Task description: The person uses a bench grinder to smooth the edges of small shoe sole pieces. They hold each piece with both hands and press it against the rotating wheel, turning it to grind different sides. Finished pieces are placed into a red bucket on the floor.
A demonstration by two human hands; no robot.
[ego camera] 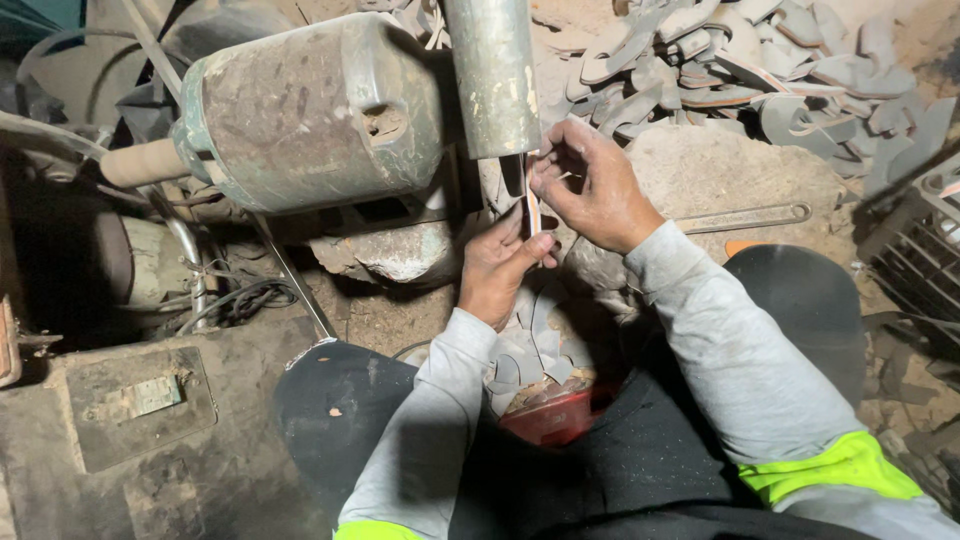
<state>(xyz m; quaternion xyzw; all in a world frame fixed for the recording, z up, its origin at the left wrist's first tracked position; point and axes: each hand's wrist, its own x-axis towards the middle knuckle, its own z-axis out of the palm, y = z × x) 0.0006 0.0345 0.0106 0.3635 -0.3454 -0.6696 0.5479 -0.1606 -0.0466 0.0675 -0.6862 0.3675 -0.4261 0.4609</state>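
My left hand (500, 268) and my right hand (592, 186) together hold a thin flat curved strip (531, 205), seen edge-on, just under a dull metal cylinder (492, 75) that hangs down from above. The left hand grips the strip's lower end, the right pinches its top. A grimy green motor housing (310, 110) lies to the left of the cylinder. Between my knees a red container (553, 415) holds several grey curved cut pieces (530, 350).
A heap of grey curved sole-like pieces (760, 70) covers the ground at the back right. A long metal wrench (745, 216) lies on a dirt mound. A dark crate (920, 250) stands at the right edge. Cables and a dusty metal plate (140, 400) are at the left.
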